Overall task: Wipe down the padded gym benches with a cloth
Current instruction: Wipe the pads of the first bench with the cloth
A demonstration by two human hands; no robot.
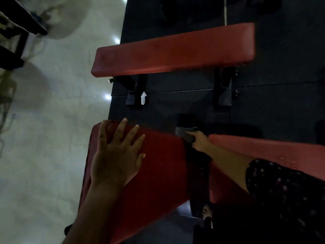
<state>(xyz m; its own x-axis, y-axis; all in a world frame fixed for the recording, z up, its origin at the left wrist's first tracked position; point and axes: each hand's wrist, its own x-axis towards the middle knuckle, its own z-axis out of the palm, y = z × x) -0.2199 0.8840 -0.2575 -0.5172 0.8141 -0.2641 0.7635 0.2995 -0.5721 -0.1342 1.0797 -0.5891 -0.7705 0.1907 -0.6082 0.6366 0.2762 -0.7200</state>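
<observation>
Now left hand: fingers spread flat on seat pad, far-left corner.
Right hand: fingers grip dark thing between pads.

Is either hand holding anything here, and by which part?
The left hand lies flat on the near red pad, holding nothing. The right hand grips a dark object in the gap between pads; too dim to tell what or where.

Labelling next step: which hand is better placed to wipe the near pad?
Probably right: the right hand grips a dark thing, maybe the cloth, beside the near pad; the left hand lies flat on it, empty.
</observation>
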